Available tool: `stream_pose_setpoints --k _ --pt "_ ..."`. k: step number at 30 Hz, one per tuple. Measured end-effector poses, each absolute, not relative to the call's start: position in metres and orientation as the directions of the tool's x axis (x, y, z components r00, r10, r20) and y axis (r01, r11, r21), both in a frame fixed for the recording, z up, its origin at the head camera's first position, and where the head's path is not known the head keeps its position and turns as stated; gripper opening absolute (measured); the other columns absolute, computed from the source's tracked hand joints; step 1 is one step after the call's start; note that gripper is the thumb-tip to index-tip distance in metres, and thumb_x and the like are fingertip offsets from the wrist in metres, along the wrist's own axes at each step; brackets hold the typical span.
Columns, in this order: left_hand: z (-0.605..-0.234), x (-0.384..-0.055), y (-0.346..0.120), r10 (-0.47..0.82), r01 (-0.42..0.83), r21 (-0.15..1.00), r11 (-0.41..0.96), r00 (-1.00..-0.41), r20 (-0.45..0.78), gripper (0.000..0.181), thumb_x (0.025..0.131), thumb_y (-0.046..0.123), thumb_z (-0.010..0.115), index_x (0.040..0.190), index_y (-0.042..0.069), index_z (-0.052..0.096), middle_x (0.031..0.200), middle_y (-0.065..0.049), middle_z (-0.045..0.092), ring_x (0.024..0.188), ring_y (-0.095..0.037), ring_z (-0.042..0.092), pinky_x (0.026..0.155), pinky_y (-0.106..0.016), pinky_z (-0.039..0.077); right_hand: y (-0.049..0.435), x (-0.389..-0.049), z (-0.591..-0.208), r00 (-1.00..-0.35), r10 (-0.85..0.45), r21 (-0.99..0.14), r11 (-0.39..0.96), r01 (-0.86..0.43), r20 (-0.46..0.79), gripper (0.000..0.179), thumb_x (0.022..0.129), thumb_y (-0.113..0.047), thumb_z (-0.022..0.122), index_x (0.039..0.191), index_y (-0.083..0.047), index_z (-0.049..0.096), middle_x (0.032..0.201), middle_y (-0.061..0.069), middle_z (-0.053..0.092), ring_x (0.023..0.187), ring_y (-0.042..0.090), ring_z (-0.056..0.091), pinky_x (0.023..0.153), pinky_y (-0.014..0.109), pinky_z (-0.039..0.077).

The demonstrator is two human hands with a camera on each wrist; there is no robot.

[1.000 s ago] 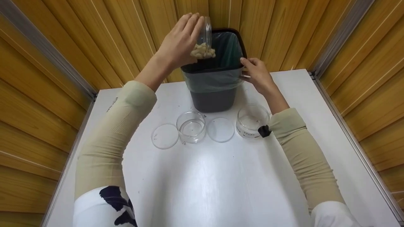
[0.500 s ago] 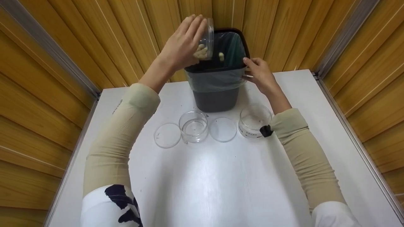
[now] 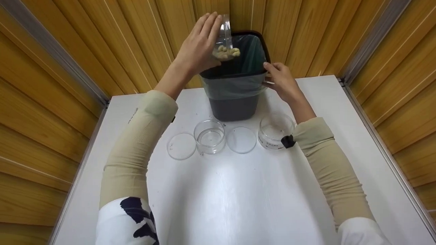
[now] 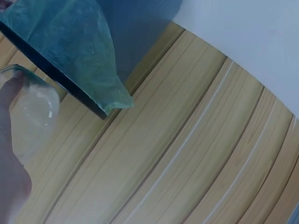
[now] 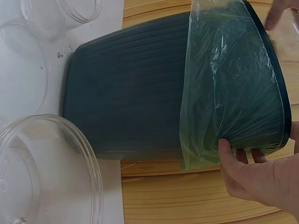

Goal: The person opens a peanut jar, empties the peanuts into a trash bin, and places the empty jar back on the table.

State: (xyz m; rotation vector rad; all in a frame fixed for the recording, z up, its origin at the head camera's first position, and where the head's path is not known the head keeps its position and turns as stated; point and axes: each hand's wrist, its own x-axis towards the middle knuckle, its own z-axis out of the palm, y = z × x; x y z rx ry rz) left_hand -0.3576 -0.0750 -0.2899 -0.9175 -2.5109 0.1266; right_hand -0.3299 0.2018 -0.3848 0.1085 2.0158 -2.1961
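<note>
High at the back, my left hand (image 3: 196, 51) grips a clear jar (image 3: 225, 31) tipped on its side over the bin's mouth. Pale, peanut-like pieces (image 3: 227, 52) lie along the jar's low side, some at its rim. The dark bin (image 3: 234, 109) stands upright on the white table, lined with a greenish plastic bag (image 3: 235, 85) folded over the outside. My right hand (image 3: 281, 80) holds the bin's right rim, thumb on top. In the right wrist view its fingers (image 5: 229, 151) press against the bag below the rim. The left wrist view shows the jar (image 4: 37, 112) only partly.
In front of the bin stand a clear jar (image 3: 210, 148) and, to the right, a larger labelled one (image 3: 270, 144). Two clear round lids (image 3: 181, 146) lie flat on the white table (image 3: 218, 197) beside the jars. A wood-panelled wall (image 3: 146, 44) rises close behind the bin.
Half a second ago one piece was falling into the bin; now several sit at the jar's mouth. The left hand and jar have risen slightly. The right hand stays on the rim.
</note>
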Motion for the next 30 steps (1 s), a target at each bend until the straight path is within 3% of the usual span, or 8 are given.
stream_pose_setpoints --k 6,14,17,20,22,24,30 --pt "-0.292 -0.358 -0.074 0.575 0.576 -0.149 0.804 -0.686 0.447 0.112 0.08 0.039 0.086 0.16 -0.002 0.019 0.165 -0.021 0.023 0.153 -0.036 0.019 0.126 -0.033 0.011 0.199 -0.332 -0.384 -0.984 -0.072 -0.979 -0.112 0.169 -0.162 0.053 0.104 -0.033 0.058 0.142 -0.001 0.039 0.141 0.014 0.04 0.138 0.035 0.045 0.114 0.043 0.041" --pt "-0.295 -0.358 -0.069 0.648 0.567 -0.314 0.762 -0.653 0.393 0.103 0.086 0.034 0.081 0.16 -0.002 0.019 0.164 -0.023 0.025 0.153 -0.037 0.022 0.126 -0.036 0.011 0.196 -0.332 -0.387 -0.985 -0.076 -0.98 -0.115 0.161 -0.153 0.053 0.105 -0.031 0.056 0.144 0.0 0.036 0.142 0.015 0.038 0.138 0.035 0.044 0.115 0.043 0.04" --pt "-0.295 -0.357 -0.069 0.651 0.569 -0.316 0.759 -0.651 0.391 0.105 0.085 0.036 0.082 0.159 -0.003 0.019 0.163 -0.023 0.026 0.152 -0.037 0.024 0.126 -0.036 0.013 0.195 -0.332 -0.388 -0.985 -0.086 -0.98 -0.115 0.16 -0.151 0.053 0.105 -0.032 0.055 0.143 -0.001 0.036 0.141 0.014 0.039 0.139 0.035 0.044 0.116 0.044 0.039" --pt "-0.294 -0.357 -0.069 0.709 0.568 -0.425 0.705 -0.592 0.384 0.096 0.088 0.03 0.078 0.159 -0.004 0.022 0.161 -0.024 0.03 0.151 -0.038 0.027 0.125 -0.039 0.017 0.195 -0.332 -0.388 -0.984 -0.09 -0.98 -0.116 0.162 -0.152 0.051 0.105 -0.033 0.055 0.142 -0.001 0.037 0.14 0.013 0.039 0.138 0.035 0.044 0.116 0.044 0.038" --pt "-0.293 -0.356 -0.069 0.696 0.574 -0.394 0.718 -0.608 0.382 0.102 0.086 0.035 0.081 0.159 -0.004 0.021 0.162 -0.024 0.029 0.151 -0.038 0.027 0.125 -0.038 0.017 0.195 -0.332 -0.386 -0.984 -0.087 -0.98 -0.11 0.164 -0.155 0.052 0.105 -0.033 0.055 0.142 -0.002 0.036 0.142 0.013 0.038 0.139 0.035 0.043 0.116 0.043 0.038" --pt "-0.293 -0.356 -0.068 0.726 0.566 -0.458 0.685 -0.584 0.363 0.1 0.087 0.033 0.08 0.158 -0.005 0.022 0.161 -0.025 0.03 0.15 -0.04 0.028 0.125 -0.04 0.019 0.196 -0.332 -0.385 -0.984 -0.084 -0.981 -0.105 0.163 -0.155 0.053 0.105 -0.034 0.055 0.142 -0.002 0.036 0.144 0.014 0.037 0.14 0.035 0.043 0.116 0.043 0.038" --pt "-0.29 -0.355 -0.065 0.672 0.581 -0.34 0.739 -0.666 0.323 0.111 0.083 0.042 0.083 0.16 -0.002 0.017 0.164 -0.023 0.025 0.152 -0.038 0.024 0.125 -0.039 0.017 0.194 -0.332 -0.384 -0.983 -0.087 -0.981 -0.095 0.167 -0.159 0.055 0.105 -0.034 0.055 0.145 -0.002 0.035 0.154 0.017 0.031 0.143 0.036 0.04 0.117 0.042 0.037"
